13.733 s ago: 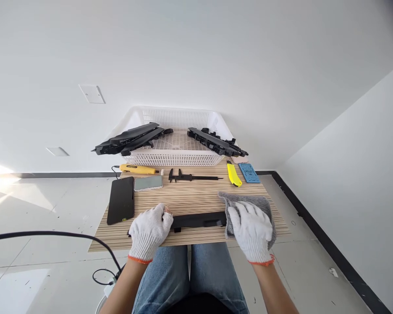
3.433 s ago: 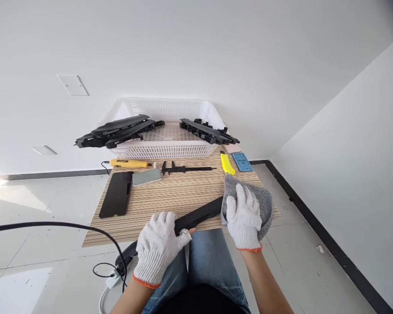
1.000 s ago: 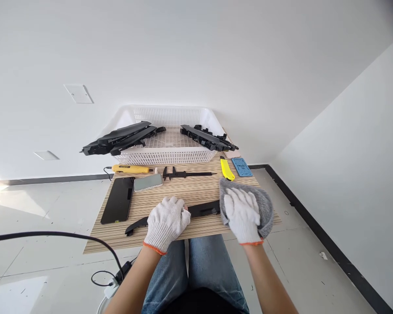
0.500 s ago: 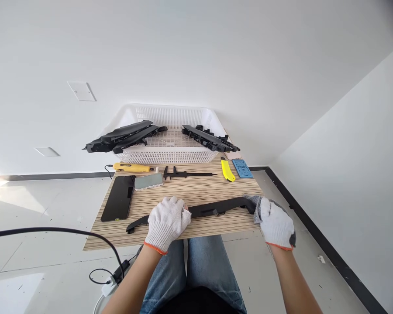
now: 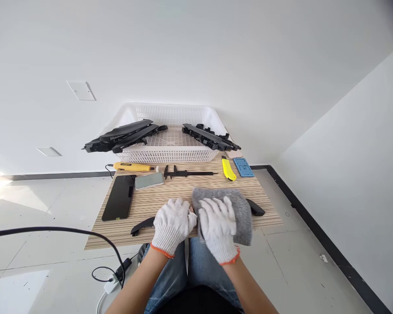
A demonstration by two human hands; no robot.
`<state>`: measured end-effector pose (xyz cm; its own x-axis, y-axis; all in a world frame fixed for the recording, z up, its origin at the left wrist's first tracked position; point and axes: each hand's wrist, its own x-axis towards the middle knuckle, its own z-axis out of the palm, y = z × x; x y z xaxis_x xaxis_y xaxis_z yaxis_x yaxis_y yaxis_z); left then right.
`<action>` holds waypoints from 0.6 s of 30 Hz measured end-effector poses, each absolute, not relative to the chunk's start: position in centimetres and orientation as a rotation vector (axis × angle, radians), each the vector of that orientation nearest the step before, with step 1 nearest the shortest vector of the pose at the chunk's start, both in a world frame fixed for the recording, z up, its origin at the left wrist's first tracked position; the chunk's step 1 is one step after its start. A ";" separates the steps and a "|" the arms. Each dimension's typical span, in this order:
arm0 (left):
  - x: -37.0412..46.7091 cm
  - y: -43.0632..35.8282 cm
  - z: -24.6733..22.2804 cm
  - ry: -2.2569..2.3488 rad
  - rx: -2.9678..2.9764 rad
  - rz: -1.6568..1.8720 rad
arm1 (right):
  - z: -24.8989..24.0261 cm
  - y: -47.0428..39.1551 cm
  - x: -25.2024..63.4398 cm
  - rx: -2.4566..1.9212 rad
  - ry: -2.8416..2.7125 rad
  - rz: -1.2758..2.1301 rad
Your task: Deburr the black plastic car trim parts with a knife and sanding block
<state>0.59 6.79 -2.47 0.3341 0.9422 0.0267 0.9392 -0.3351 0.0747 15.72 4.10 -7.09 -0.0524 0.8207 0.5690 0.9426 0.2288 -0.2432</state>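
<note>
A long black plastic part (image 5: 256,207) lies along the front of the striped table (image 5: 180,187), its two ends showing. My left hand (image 5: 174,221), in a white knitted glove, is closed round the part left of its middle. A grey cloth (image 5: 243,216) is draped over the right half of the part and hangs past the table's front edge. On top of the cloth rests my right hand (image 5: 217,222), gloved too, pressing it against the part with its fingers stretched forward and slightly apart. The part under the cloth is hidden.
A white basket (image 5: 170,155) with black parts (image 5: 131,134) stands at the back. Before it lie a yellow corded tool (image 5: 132,167), a caliper (image 5: 190,173), a yellow cutter (image 5: 228,169), a blue card (image 5: 243,167), a black tablet (image 5: 118,197) and a grey-green phone-like item (image 5: 149,181).
My right hand has moved left from the part's right end with the cloth, which now lies spread over the part. My left hand and the part have shifted slightly right.
</note>
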 end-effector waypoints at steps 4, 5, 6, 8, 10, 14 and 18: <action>0.7 6.7 -2.5 1.746 2.521 0.112 | -7.0 3.7 13.5 -1.524 -1.851 -0.191; 0.6 6.6 -2.4 1.742 2.523 0.135 | -7.0 3.7 13.4 -1.526 -1.837 -0.184; 0.4 6.4 -2.2 1.742 2.525 0.170 | -7.0 3.7 13.4 -1.526 -1.828 -0.172; -0.6 5.9 -1.9 1.767 2.522 0.277 | -6.8 3.7 13.5 -1.523 -1.814 -0.146; -2.4 5.3 -1.6 1.863 2.478 0.390 | -6.5 3.7 13.7 -1.518 -1.799 -0.133; -6.8 4.4 -2.0 2.075 2.296 0.436 | -5.9 3.5 14.5 -1.485 -1.931 -0.041; -8.5 3.4 -3.5 2.114 2.233 0.607 | -5.7 4.0 15.7 -1.498 -2.124 0.049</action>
<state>-8.53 3.44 -3.48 0.0149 0.9625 0.2710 0.9596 -0.0900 0.2667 15.69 3.95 -5.74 -0.2404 0.8841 0.4008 0.8645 0.3828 -0.3258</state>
